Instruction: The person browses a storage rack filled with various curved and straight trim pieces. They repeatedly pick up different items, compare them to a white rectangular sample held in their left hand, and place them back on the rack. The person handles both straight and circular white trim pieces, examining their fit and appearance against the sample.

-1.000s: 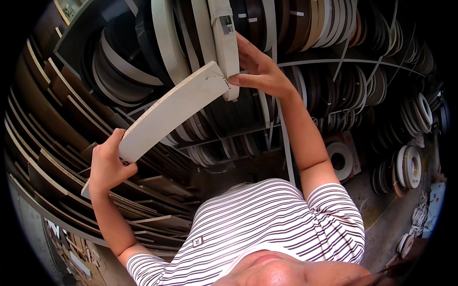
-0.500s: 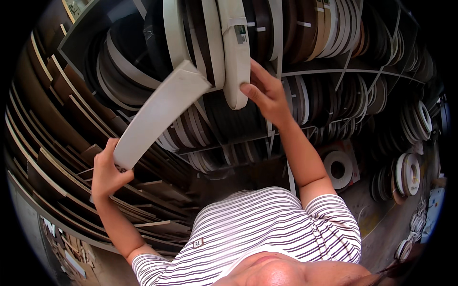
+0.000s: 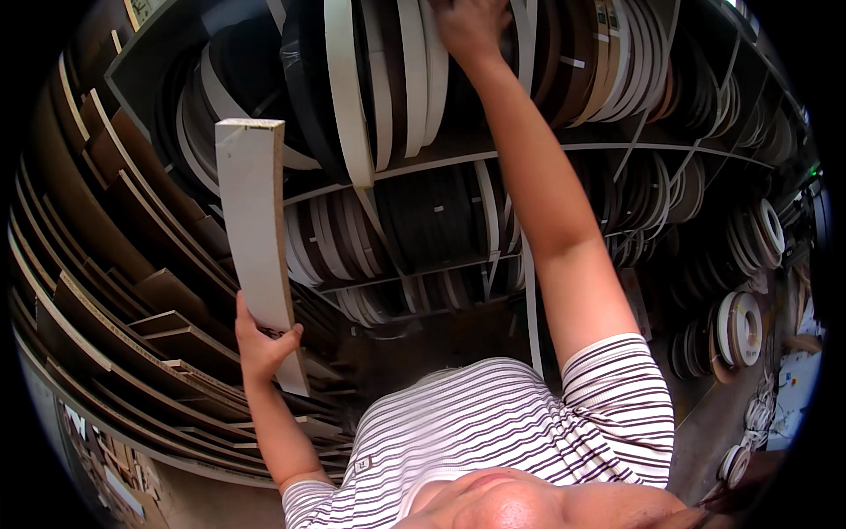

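Observation:
In my left hand (image 3: 267, 344) is a long strip of chipboard (image 3: 251, 212) with a white face. My fingers and thumb are wrapped round its lower part, and it stands nearly upright. Its cut brown edge shows along the right side and at the top. My right hand (image 3: 476, 26) reaches up to the top of the picture, among rolls of edge banding on the upper rack. A cream edge-banding roll (image 3: 435, 79) is just left of it. The fingers are partly cut off and hidden, so their grip does not show.
Rolls of edge banding in white, brown and black stand on rack shelves (image 3: 414, 167) ahead. Board offcuts (image 3: 132, 291) fill slots at the left. More rolls (image 3: 738, 328) stand low at the right, near a coil of pale cable (image 3: 760, 414). A pale upright strip (image 3: 532, 309) hangs below my right arm.
My right hand has moved up from the cream roll, which no longer hangs out below its neighbours. My left hand has shifted right and lower, and the chipboard strip has turned more upright.

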`<action>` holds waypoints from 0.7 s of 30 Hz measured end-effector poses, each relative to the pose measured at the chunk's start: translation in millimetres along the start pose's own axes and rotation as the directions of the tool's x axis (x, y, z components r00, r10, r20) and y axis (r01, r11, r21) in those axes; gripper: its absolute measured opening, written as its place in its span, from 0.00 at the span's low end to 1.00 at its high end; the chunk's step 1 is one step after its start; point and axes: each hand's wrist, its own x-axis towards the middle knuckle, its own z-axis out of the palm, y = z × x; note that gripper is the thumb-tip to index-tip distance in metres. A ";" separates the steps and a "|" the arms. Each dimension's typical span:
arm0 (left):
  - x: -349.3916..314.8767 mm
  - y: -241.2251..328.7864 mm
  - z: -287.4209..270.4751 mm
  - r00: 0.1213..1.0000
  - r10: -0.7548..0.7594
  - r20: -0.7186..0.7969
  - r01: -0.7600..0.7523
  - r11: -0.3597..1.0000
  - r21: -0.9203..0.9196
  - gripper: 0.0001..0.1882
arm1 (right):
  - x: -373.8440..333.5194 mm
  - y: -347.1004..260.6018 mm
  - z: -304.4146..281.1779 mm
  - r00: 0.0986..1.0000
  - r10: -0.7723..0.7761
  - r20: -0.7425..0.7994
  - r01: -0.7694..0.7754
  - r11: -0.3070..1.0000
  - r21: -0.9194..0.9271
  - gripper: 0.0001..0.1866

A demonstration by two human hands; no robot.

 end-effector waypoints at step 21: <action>69.9 32.8 121.4 0.980 0.190 -0.050 -0.192 0.866 -0.462 0.36 | -70.6 -10.6 -55.3 0.823 0.102 0.559 -0.454 0.710 0.538 0.26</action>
